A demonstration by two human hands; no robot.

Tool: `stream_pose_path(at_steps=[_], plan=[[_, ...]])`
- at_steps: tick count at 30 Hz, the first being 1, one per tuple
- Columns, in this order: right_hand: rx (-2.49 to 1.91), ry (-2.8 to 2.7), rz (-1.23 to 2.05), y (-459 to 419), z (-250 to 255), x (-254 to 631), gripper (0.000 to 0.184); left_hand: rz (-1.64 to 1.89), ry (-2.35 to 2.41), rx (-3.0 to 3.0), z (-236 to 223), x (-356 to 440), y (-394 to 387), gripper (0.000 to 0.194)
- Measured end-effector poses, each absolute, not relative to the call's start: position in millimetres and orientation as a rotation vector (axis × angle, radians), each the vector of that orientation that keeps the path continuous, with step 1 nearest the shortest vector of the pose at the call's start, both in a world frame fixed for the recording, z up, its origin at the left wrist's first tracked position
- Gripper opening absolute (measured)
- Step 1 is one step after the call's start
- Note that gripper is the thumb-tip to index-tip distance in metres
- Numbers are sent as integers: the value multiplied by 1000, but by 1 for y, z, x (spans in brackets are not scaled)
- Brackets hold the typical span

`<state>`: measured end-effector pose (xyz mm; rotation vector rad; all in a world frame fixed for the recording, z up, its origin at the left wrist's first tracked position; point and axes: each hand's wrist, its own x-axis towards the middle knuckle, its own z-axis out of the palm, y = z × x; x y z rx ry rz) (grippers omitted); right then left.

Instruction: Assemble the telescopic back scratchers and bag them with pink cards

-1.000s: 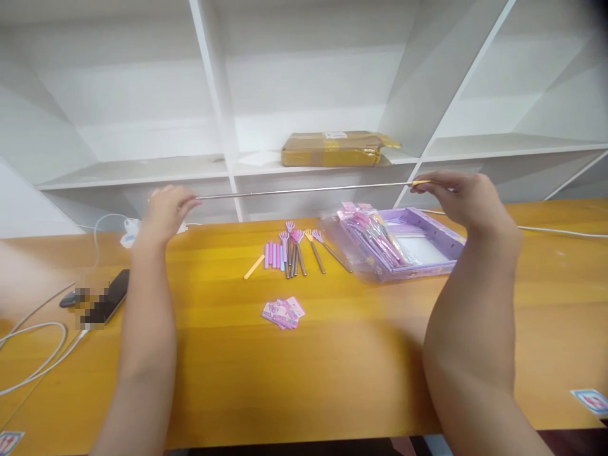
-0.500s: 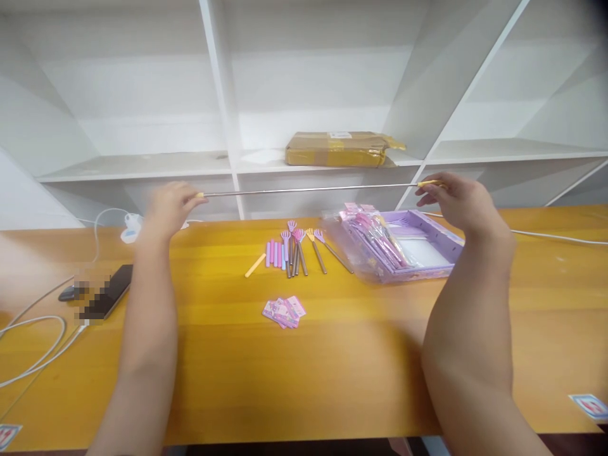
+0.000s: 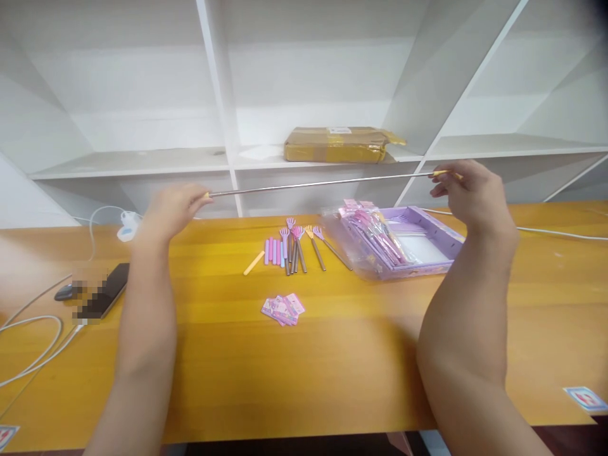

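A telescopic back scratcher [image 3: 323,183] stretches between my two hands above the table, its thin metal rod drawn out long. My left hand [image 3: 178,206] pinches one yellowish end of it; my right hand [image 3: 477,193] is closed on the yellow part at the other end. The fingers mostly hide both ends. Below the rod lie several back scratchers with hand-shaped heads and dark metal shafts [image 3: 304,256]. Beside them is a row of pink, purple and blue handle sleeves [image 3: 272,252], with a yellow sleeve [image 3: 253,263] slanting at the left. Small pink cards [image 3: 284,309] overlap nearer to me.
A purple tray [image 3: 427,269] at the right holds plastic-wrapped back scratchers [image 3: 377,237]. A taped cardboard box [image 3: 337,145] sits on the white shelf behind. On the left are a phone [image 3: 115,285], a mouse [image 3: 64,292], white cables [image 3: 45,361] and a white plug [image 3: 128,226].
My right hand has moved slightly right and up, and the rod now tilts more. My left hand has shifted a little right, still holding its end.
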<state>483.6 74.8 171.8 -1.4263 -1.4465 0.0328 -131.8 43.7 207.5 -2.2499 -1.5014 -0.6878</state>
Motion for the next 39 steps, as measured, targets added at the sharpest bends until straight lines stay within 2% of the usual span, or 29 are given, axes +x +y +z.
stream_pose_path(at_steps=[5,10,13,16,30,39], plan=[[-1375,-1554,100,88,173,451,16,-526,-1396,-2234,193,-81,45,35],[-1026,-1991,-33,90,169,354,21,-460,-1273,-2237,157,-9,47,38],[-872,-2263,-16,79,156,294,26,-447,-1169,-2297,145,7,48,37],[-865,-2302,-12,71,145,263,28,-437,-1154,-2315,145,5,48,36],[-825,-2312,31,66,146,262,26,-403,-1127,-2303,150,-3,45,33],[-867,-2350,41,58,155,269,25,-301,-1286,-2399,162,9,35,31]])
